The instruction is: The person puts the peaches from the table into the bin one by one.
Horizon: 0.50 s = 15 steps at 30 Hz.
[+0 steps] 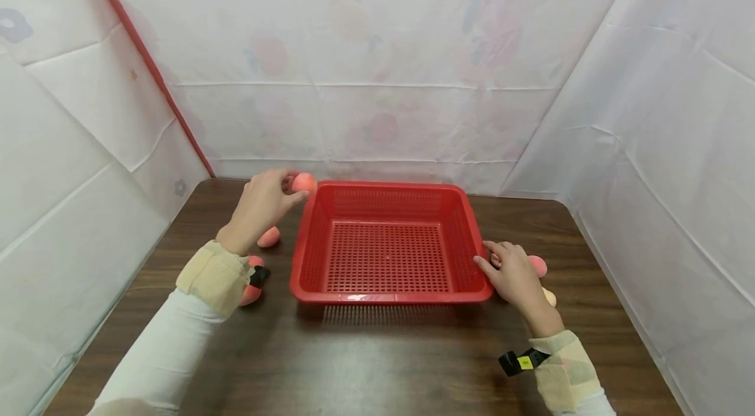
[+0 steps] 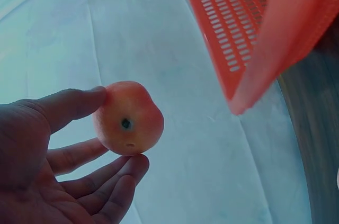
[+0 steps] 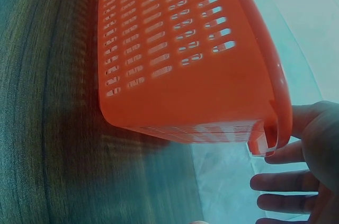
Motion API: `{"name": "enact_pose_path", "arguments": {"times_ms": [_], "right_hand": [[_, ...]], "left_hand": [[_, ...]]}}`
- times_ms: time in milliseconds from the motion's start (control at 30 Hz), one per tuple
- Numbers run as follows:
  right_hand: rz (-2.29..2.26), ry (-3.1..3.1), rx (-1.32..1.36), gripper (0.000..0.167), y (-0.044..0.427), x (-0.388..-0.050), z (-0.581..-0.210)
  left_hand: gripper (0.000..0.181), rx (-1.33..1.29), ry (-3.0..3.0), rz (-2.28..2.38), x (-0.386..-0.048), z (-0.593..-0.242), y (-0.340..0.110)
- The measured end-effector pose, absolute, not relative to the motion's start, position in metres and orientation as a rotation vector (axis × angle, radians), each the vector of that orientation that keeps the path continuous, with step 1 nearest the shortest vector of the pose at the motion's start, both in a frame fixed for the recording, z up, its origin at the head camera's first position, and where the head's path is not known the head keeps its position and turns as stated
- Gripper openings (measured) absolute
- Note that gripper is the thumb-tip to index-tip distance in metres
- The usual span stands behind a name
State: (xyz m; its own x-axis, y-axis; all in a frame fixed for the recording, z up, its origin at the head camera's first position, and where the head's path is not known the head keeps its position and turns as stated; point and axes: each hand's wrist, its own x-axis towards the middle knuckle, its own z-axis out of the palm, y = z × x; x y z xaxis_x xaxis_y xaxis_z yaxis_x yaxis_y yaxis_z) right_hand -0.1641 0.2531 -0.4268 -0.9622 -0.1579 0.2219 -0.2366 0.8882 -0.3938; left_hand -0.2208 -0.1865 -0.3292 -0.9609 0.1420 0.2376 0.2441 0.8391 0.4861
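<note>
My left hand (image 1: 262, 206) holds a small pink-orange peach (image 1: 304, 183) between thumb and fingers, close to the far left corner of a red plastic basket (image 1: 389, 298). The left wrist view shows a dark spot on the side of the peach (image 2: 128, 118) that faces the camera. On the basket's right side, my right hand (image 1: 516, 275) pinches the rim, its thumb over the top and a finger underneath. In the right wrist view the other fingers (image 3: 286, 180) extend below the rim (image 3: 283, 102). Nothing lies inside the basket.
Left of the basket, a pink fruit (image 1: 269, 237) lies under the left forearm, with more pink fruit (image 1: 250, 295) nearer, partly hidden by the wrist strap. Beyond the right hand are a pink fruit (image 1: 537, 265) and a yellowish one (image 1: 550, 297). White cloth walls (image 1: 377, 62) surround the dark wooden table (image 1: 366, 370).
</note>
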Motion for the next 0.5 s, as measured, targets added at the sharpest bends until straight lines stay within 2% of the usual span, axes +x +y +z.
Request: {"name": "enact_pose_path", "arguments": {"times_ms": [500], "right_hand": [[0.655, -2.838, 0.336, 0.042, 0.251, -0.161, -0.425]], "left_hand": [[0.04, -0.405, -2.778, -0.8, -0.23, -0.322, -0.153]]}}
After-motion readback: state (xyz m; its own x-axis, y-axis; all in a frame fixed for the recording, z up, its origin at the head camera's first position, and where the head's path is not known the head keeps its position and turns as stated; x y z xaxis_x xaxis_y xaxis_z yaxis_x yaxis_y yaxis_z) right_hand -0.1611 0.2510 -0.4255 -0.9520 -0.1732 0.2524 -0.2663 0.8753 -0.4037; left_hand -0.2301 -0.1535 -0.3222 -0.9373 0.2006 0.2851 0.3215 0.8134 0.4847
